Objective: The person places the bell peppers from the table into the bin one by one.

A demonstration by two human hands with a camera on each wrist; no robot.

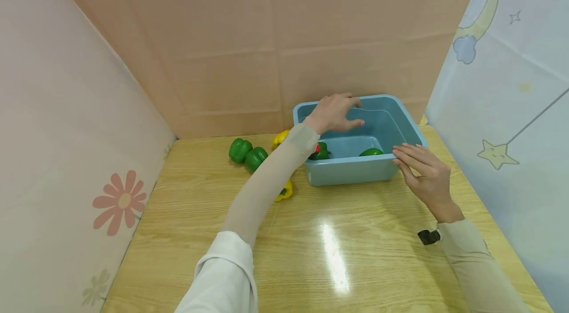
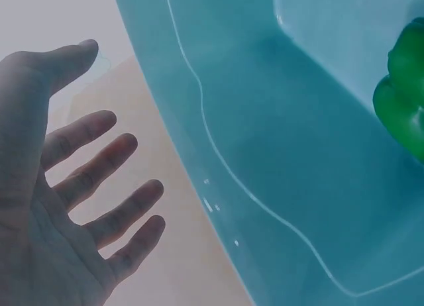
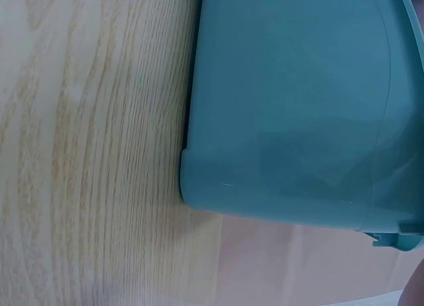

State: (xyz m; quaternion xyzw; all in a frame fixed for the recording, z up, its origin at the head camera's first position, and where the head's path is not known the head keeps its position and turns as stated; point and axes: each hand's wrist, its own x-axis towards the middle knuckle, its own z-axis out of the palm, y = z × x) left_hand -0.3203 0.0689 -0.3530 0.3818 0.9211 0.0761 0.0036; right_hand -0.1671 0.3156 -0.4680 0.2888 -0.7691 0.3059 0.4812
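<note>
A blue plastic bin (image 1: pixel 351 171) stands against the back wall. My left hand (image 1: pixel 334 113) is over its left part, fingers spread and holding nothing; the left wrist view shows the same spread fingers (image 2: pixel 126 153). My right hand (image 1: pixel 424 175) grips the bin's rim at the front right corner, fingers over the edge and thumb on the outer side. In the bin lie a green bell pepper (image 1: pixel 371 152) and, at the left, another green pepper (image 1: pixel 323 152) beside something small and red (image 1: pixel 317 148). The left forearm partly hides that end.
Left of the bin, two green bell peppers (image 1: pixel 240 150) sit on the wooden table (image 1: pixel 200 234). Two yellow peppers (image 1: pixel 285 191) are partly hidden by the left arm. Cloth walls (image 1: pixel 213 46) enclose the back and both sides.
</note>
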